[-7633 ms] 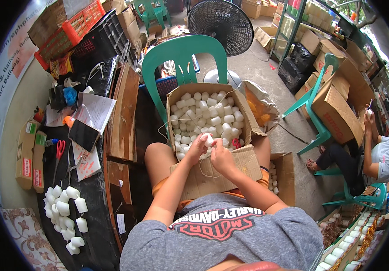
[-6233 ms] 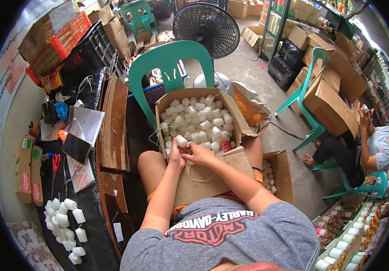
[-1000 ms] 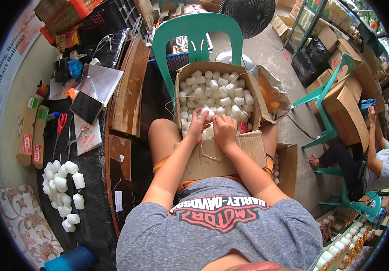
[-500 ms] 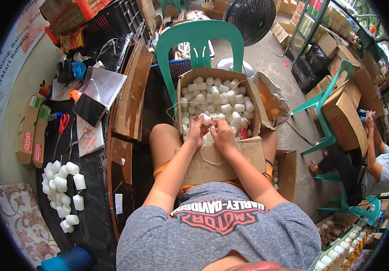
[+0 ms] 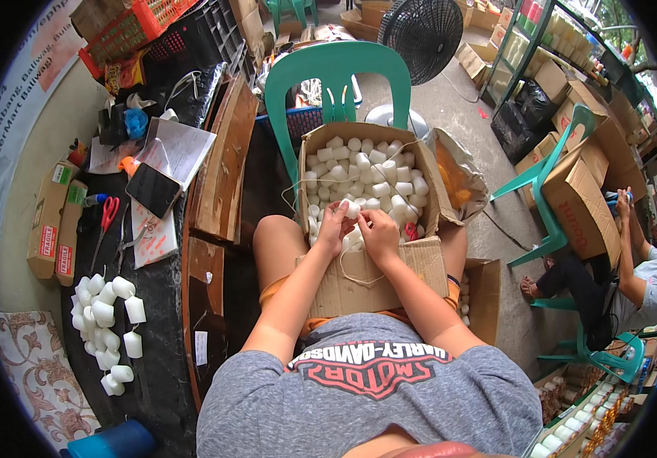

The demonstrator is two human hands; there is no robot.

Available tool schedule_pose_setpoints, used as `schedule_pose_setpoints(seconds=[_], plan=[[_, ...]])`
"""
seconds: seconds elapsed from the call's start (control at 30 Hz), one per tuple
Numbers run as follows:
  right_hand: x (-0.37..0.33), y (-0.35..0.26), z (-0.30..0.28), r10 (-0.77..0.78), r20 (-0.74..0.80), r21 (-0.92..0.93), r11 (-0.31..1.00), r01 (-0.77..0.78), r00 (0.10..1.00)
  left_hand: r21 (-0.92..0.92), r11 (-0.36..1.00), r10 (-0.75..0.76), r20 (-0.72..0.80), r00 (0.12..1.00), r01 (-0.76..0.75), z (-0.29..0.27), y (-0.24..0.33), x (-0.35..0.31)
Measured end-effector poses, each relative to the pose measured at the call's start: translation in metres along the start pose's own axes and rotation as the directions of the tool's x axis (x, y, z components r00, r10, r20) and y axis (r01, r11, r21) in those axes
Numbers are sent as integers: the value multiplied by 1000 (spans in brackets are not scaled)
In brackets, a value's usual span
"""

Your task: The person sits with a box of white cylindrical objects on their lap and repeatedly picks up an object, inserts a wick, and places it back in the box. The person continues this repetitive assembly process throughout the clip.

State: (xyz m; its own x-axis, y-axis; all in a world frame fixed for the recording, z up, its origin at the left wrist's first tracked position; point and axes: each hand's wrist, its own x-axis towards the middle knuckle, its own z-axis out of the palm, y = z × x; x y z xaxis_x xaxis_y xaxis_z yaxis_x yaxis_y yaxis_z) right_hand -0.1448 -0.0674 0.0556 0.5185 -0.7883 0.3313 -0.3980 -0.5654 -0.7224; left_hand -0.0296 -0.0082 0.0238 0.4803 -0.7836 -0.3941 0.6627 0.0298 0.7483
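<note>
Over the near side of an open cardboard box (image 5: 431, 172), my left hand (image 5: 333, 230) grips a short white cylinder (image 5: 351, 208), shaped like a stubby candle. My right hand (image 5: 379, 235) is closed just beside it, its fingertips pinched together close to the cylinder. What they hold is too small to make out; a thin pale cord (image 5: 353, 279) loops below both hands over the box's front flap (image 5: 412, 269). Many loose white cylinders (image 5: 359, 162) fill the box, and red scissor handles (image 5: 412, 229) show among them near my right hand.
On the black-covered table (image 5: 157, 320) at left lie a strung bunch of white cylinders (image 5: 103, 313), red-handled scissors (image 5: 107, 217) and a phone (image 5: 154, 190). A green chair (image 5: 336, 57) stands behind the box, near a black fan (image 5: 422, 38). Another person (image 5: 637, 271) sits at right beside a carton (image 5: 584, 206).
My hands have shifted slightly, and the white cylinder now sits a little lower and further right, tilted at my left fingertips. The view has moved slightly.
</note>
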Motion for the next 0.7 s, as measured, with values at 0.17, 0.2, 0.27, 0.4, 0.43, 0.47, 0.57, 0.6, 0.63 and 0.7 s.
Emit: schedule_pose_setpoints(seconds=[0.17,0.2,0.27,0.4,0.43,0.47,0.57,0.6,0.63,0.7], plan=[[0,1,0,39,-15,53,998,-38,999,12,1000,5,2,1000,-5,-2,-2,2],[0,2,1,44,-22,64,997,-42,999,21,1000,-2,-4,1000,2,-2,-2,3],[0,4,3,47,-26,59,997,-45,999,14,1000,-1,7,1000,1,-2,-3,4],[0,5,3,61,-17,65,996,-60,998,7,1000,-13,36,999,13,-4,-5,5],[0,6,3,23,-42,54,998,-21,999,7,1000,-16,37,999,16,-4,-5,5],[0,7,4,-14,-66,42,999,17,998,7,1000,-20,39,999,20,-4,-5,5],[0,11,5,-65,-92,24,997,68,994,28,999,-26,23,999,25,-2,-4,4],[0,11,5,-71,-93,22,997,74,993,39,999,-27,14,1000,26,-2,-4,3],[0,11,5,-74,-95,20,997,76,993,42,999,-26,9,1000,25,-2,-4,3],[0,11,5,-78,-98,16,997,80,992,47,999,-24,-1,1000,24,-2,-4,4]])
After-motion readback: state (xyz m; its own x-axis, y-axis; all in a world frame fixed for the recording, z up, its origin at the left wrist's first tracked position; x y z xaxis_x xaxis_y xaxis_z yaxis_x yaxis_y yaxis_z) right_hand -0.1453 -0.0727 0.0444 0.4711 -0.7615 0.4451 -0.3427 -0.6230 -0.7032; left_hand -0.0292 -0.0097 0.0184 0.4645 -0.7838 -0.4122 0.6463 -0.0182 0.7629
